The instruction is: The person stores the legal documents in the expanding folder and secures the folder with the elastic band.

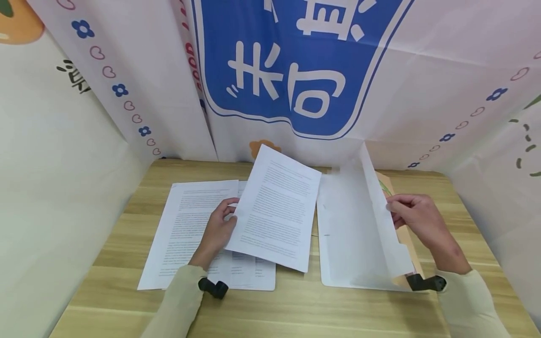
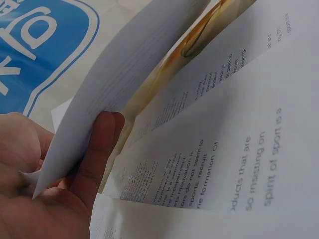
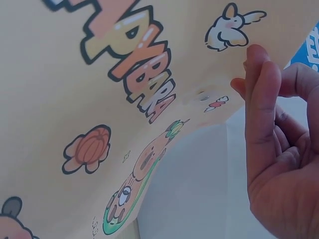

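The left hand [image 1: 219, 227] pinches the left edge of a printed sheet [image 1: 279, 206], which is raised and tilted over other papers. In the left wrist view, the thumb and fingers of the left hand [image 2: 75, 169] lie on either side of the sheet [image 2: 114, 69]. At the right, the right hand [image 1: 416, 216] pinches the raised flap of a folder [image 1: 352, 230], white on its inner side. Seen from the right wrist, the right hand [image 3: 284, 124] holds the edge of the cover [image 3: 45, 99], whose outside is peach with cartoon animals and colourful letters.
Printed papers [image 1: 186, 225] lie flat on the wooden table [image 1: 270, 314] at the left, partly beneath the raised sheet. White cloth walls [image 1: 55, 188] with printed hearts and flowers surround the table, and a large blue sign [image 1: 270, 108] is on the back one.
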{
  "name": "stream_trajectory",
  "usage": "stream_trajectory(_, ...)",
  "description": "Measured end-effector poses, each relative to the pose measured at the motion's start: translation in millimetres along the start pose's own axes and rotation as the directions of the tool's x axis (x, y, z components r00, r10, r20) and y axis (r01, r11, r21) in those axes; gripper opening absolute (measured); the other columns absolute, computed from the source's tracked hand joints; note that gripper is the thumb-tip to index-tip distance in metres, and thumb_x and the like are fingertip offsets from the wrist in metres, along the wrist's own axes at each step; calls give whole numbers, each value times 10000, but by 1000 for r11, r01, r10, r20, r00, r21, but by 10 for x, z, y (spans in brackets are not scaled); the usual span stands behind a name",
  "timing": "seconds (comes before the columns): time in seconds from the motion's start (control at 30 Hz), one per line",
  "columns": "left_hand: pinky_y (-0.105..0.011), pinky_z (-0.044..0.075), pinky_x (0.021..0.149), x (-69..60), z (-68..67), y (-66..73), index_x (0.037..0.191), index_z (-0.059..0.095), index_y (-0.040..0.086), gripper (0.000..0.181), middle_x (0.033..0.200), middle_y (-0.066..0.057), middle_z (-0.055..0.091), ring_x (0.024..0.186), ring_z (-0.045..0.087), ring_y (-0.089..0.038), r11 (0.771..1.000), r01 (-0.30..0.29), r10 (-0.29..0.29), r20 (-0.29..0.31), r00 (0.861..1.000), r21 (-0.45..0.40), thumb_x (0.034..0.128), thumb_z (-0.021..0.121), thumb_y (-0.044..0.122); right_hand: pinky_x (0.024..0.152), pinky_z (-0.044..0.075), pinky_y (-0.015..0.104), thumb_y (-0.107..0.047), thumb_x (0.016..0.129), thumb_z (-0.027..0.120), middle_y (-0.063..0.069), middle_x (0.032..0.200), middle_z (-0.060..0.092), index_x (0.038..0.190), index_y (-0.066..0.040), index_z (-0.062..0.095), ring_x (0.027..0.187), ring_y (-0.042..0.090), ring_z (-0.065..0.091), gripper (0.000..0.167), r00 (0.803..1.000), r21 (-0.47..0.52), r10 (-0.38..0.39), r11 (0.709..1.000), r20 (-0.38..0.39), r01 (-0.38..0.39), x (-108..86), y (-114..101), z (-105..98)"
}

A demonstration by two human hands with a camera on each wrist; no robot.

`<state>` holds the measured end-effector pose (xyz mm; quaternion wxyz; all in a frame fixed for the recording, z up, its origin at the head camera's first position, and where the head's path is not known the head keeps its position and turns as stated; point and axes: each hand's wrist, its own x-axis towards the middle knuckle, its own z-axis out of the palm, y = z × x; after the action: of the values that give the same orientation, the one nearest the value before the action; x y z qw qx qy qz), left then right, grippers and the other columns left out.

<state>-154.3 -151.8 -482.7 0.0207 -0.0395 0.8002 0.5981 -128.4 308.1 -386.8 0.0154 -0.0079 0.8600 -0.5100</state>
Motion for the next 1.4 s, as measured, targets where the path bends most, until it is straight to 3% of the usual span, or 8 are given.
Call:
stream_trajectory(0.3,-330,545,678,-4,-33,57,1436,548,150,464,1180,-138,665,879,669,-256,1000,10,-10,20,1000,6,1001,496,-1,615,596,297,-105,1042,561,93,847,674,1197,189,636,630,171,651,341,1000,-3,-1,1000,-2,1,20,-9,12)
stream_trajectory(0.57,-311,545,661,-22,-89,75,1429,551,128,457,1163,-153,673,874,672,-256,1000,-19,19,7,1000,-7,996,493,-5,616,594,285,-112,1047,560,92,848,673,1200,189,632,631,174,651,345,1000,-4,2,1000,-3,-2,27,-13,10)
stream_trajectory(1.1,-367,560,713,-28,62,113,1419,567,214,429,1181,-78,673,913,680,-253,999,53,-53,98,994,6,1024,513,54,619,595,292,-103,1042,564,86,846,671,1194,189,633,636,168,651,336,1000,0,8,1000,-2,-8,25,-10,26)
stream_trajectory(1.4,-370,557,721,48,154,110,1413,590,177,436,1161,-89,688,907,684,-252,1000,4,-1,123,992,-20,1010,518,27,613,590,282,-96,1042,570,85,848,663,1207,196,623,637,164,641,339,1000,1,-1,1000,-1,1,18,1,24)
